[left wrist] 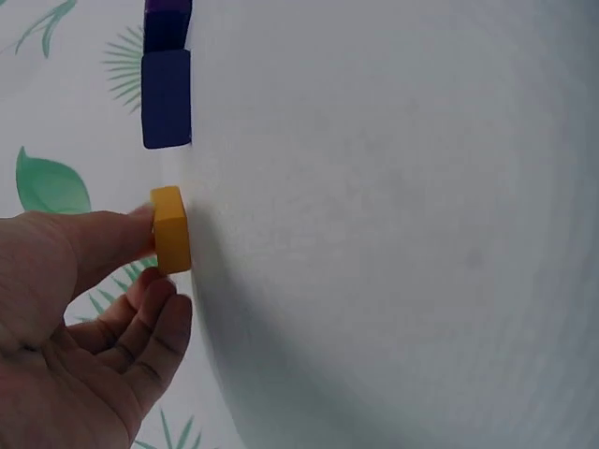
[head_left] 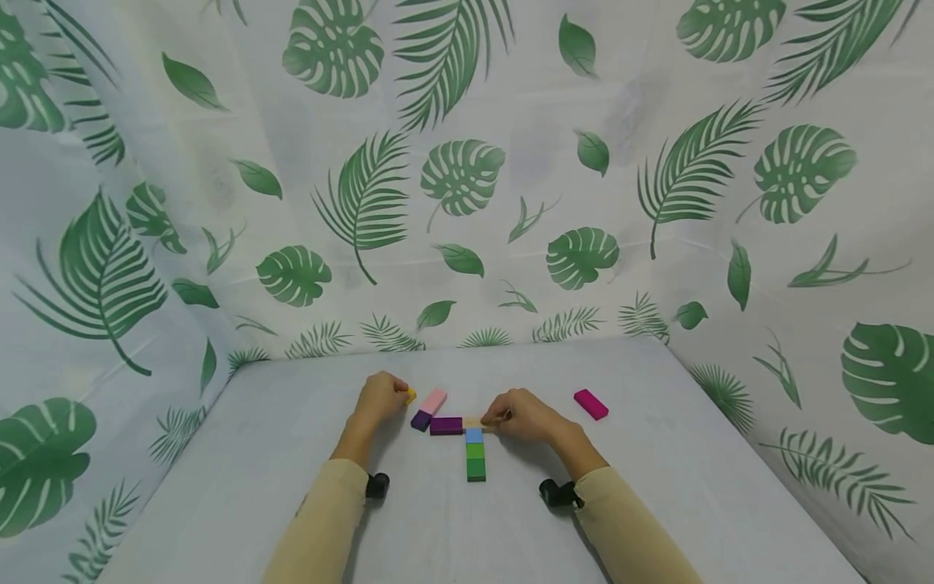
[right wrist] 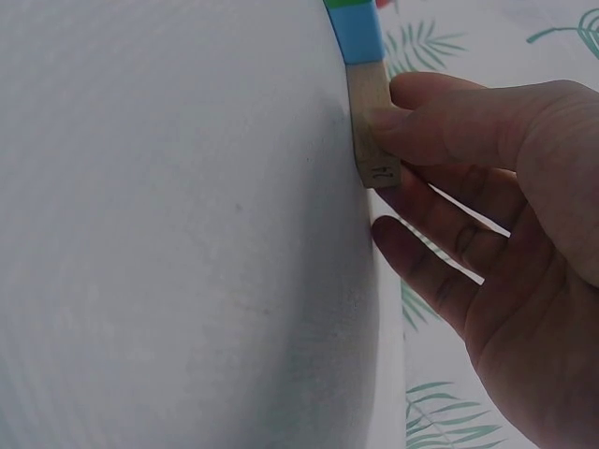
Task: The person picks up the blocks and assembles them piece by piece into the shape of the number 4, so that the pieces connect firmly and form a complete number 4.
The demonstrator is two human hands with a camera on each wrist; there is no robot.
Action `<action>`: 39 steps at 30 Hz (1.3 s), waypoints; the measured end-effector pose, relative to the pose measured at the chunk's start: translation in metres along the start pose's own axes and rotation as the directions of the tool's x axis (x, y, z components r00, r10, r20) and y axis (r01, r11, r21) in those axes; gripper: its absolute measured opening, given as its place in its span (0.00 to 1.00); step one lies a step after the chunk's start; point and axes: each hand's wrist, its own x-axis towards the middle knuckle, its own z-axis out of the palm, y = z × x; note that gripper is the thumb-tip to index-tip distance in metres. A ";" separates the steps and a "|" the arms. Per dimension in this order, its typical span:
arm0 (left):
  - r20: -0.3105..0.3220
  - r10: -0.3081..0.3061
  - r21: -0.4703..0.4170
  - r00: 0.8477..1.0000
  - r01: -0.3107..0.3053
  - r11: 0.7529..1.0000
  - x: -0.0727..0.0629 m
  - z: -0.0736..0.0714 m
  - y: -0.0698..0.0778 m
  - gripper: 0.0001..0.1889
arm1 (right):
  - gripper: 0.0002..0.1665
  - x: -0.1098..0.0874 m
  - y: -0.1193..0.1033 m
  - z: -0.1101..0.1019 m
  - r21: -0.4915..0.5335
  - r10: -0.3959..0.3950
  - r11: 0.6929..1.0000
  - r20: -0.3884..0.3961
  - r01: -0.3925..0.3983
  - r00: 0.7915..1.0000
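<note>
My left hand (head_left: 381, 397) pinches a small yellow block (left wrist: 171, 232) between thumb and fingers, left of the pink block (head_left: 434, 401). A navy block (head_left: 421, 419) meets the pink one's lower end, beside a purple block (head_left: 446, 426) lying crosswise. On the purple block's right, my right hand (head_left: 521, 415) pinches a plain wooden block (right wrist: 370, 117) marked with small digits. Toward me from that wooden block run a light blue block (head_left: 474, 435), a green block (head_left: 475, 451) and a darker green block (head_left: 476, 469) in line. Fingers partly hide the wooden block in the head view.
A magenta block (head_left: 591, 404) lies apart, right of my right hand. The white cloth-covered table (head_left: 219, 487) meets leaf-printed cloth walls (head_left: 496, 308) at the back and both sides. Black wrist cameras sit at both cuffs.
</note>
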 end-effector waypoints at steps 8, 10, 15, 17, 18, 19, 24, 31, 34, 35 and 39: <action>0.014 -0.023 0.022 1.000 0.022 1.000 0.002 -0.003 0.009 0.10 | 0.11 -0.001 -0.002 -0.001 0.016 0.006 1.000 0.002 -0.006 1.000; 0.011 -0.019 0.021 1.000 0.019 1.000 0.003 -0.003 0.011 0.10 | 0.11 -0.001 -0.003 -0.001 0.019 0.008 1.000 0.001 -0.008 1.000; 0.008 -0.022 0.022 1.000 0.022 1.000 0.004 0.000 0.012 0.10 | 0.12 -0.001 -0.002 0.000 0.016 0.001 1.000 0.008 -0.001 1.000; 0.010 -0.031 0.023 0.999 0.030 0.999 0.004 0.001 0.012 0.10 | 0.12 0.000 -0.001 0.000 0.013 -0.003 1.000 0.010 0.003 1.000; 0.012 -0.033 0.023 0.999 0.033 0.999 0.005 0.001 0.012 0.10 | 0.12 0.000 0.000 0.000 0.008 -0.003 1.000 0.009 0.003 1.000; 0.013 -0.032 0.024 0.999 0.032 0.999 0.005 0.001 0.012 0.10 | 0.12 0.000 0.000 0.000 0.007 -0.003 1.000 0.007 0.003 1.000; 0.006 -0.035 0.021 0.999 0.034 0.999 0.008 0.004 0.013 0.10 | 0.11 0.000 -0.001 0.000 0.021 0.001 1.000 0.000 -0.001 1.000; -0.007 -0.053 0.013 0.999 0.053 0.999 0.013 0.009 0.017 0.10 | 0.12 -0.001 -0.002 0.000 0.020 0.004 1.000 -0.002 -0.004 1.000; -0.017 -0.060 0.007 0.998 0.060 0.998 0.015 0.012 0.019 0.10 | 0.12 -0.001 -0.003 0.000 0.029 0.009 1.000 0.000 -0.009 1.000; -0.021 -0.056 0.005 0.998 0.056 0.998 0.015 0.013 0.019 0.10 | 0.12 -0.001 -0.003 0.000 0.033 0.010 0.999 0.002 -0.010 1.000; -0.040 -0.040 -0.011 0.998 0.040 0.999 0.015 0.016 0.020 0.10 | 0.12 -0.002 -0.004 0.000 0.040 0.020 0.999 0.002 -0.020 1.000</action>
